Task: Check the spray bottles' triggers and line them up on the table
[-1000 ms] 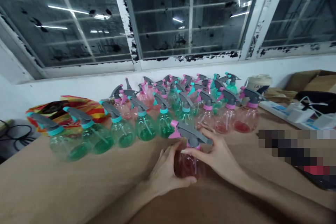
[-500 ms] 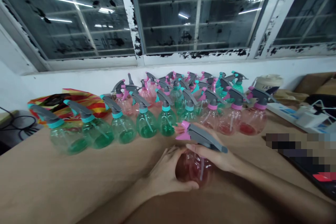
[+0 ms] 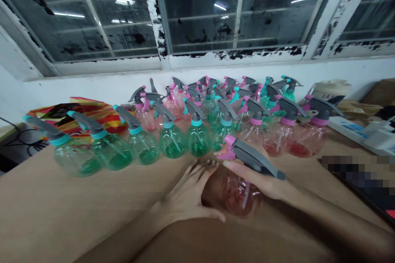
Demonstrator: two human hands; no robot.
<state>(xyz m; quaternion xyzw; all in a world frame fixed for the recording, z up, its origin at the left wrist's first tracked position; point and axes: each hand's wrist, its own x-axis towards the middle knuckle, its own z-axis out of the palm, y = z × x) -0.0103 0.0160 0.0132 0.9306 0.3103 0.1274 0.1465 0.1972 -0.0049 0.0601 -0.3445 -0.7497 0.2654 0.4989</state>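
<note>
A pink spray bottle (image 3: 239, 199) with a grey and pink trigger head stands upright on the tabletop in front of me, some red liquid inside. My right hand (image 3: 265, 181) is wrapped round its neck, just under the head; part of its fingers is behind the bottle. To the left of the bottle, my left hand (image 3: 188, 195) has its thumb and fingers spread, with a gap between palm and bottle. Just beyond the hands runs a row of spray bottles, including a green one (image 3: 197, 141) and a pink one (image 3: 305, 144).
More spray bottles crowd behind the front row, against the wall below the windows. A striped colourful bag (image 3: 101, 117) lies at the back left. On the right are a power strip (image 3: 348, 129), a lidded container (image 3: 331, 90) and a dark, partly blurred object (image 3: 361, 185). Cables (image 3: 18, 139) hang at far left.
My left hand has come off the bottle's side, its fingers spreading wider. My right hand still holds the bottle by the neck. The view has shifted slightly.
</note>
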